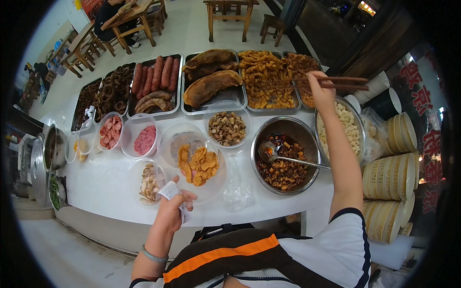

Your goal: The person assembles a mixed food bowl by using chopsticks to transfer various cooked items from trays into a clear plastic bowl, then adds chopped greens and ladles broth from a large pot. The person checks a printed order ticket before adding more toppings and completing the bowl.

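While the right hand (321, 92) is gripping chopsticks (349, 87) above the trays (276, 110), the left hand (174, 206) is holding a slip (169, 190) by the table's (264, 210) front edge, well apart.

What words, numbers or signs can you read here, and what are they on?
Panel, right: big red characters; I won't copy those.
Slip in the left hand: any print is too small.
Bowls: marks too small to read.
Red sign, top left: too cut off and blurred.
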### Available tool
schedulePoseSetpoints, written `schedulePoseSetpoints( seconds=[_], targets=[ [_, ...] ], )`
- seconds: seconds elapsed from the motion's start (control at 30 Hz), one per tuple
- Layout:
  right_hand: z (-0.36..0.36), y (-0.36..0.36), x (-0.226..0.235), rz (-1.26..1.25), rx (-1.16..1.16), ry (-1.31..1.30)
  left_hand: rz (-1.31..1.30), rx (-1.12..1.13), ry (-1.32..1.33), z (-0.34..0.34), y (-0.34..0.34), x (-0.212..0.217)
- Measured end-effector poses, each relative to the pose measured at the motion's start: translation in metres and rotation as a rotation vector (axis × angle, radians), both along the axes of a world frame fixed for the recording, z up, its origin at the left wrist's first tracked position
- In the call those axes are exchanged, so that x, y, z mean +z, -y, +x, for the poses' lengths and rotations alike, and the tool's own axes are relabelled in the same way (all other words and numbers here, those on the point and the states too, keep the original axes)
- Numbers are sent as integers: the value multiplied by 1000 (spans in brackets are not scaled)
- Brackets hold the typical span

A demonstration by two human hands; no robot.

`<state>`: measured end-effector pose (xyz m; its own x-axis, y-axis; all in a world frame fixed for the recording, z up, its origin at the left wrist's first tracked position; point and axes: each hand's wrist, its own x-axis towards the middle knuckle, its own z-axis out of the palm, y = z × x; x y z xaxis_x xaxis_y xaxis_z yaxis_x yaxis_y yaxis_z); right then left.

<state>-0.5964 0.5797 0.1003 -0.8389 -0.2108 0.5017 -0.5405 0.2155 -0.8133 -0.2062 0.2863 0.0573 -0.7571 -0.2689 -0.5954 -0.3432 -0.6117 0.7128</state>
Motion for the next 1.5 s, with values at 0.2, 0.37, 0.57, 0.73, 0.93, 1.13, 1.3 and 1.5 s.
schedulePoseSetpoints(
  seconds=[0.2,0.37,0.57,0.73,0.93,1.13,1.3,1.5],
  targets=[
    [-30,46,-19,147,36,15,-30,-5,-51,-29,-19,14],
    [-30,46,-25,242,3,-41,-40,-25,-26,-36,-26,13],
    [-32,38,-35,228,11,-41,-69,-20,-17,-45,-28,11],
    [-26,33,-41,229,-2,-149,-134,-21,-67,-65,-24,23],
    [-7,3,-40,210,-83,-156,-217,-34,-179,-113,5,40],
    [9,-28,-23,73,-123,-89,-227,-26,-122,-167,25,41],
    [1,-48,-11,-27,-66,47,-221,-2,-128,-205,22,32],
    [-23,-38,-30,-225,-148,482,-229,-29,-126,-229,13,23]
  ],
)
